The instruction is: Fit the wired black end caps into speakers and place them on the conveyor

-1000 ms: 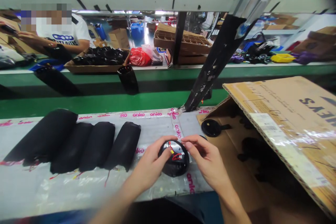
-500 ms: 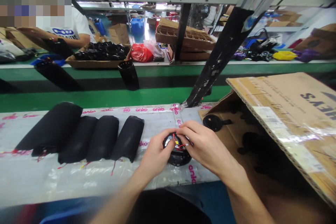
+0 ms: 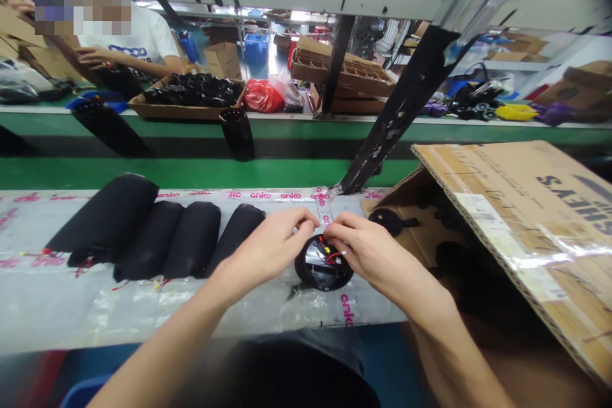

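A round black part with red and yellow wires lies on the plastic-covered bench. My left hand and my right hand meet just above it, fingertips pinched together on the wires. To the left, several black curved shells lie side by side with thin red wires trailing from their near ends.
An open cardboard box holding black parts stands at the right. A black slanted post rises behind the bench. Beyond the green conveyor a person in a white shirt works beside a tray of black parts.
My left hand has risen from the side of the round part to its top. Both hands now pinch the wires above it. The view has shifted slightly.
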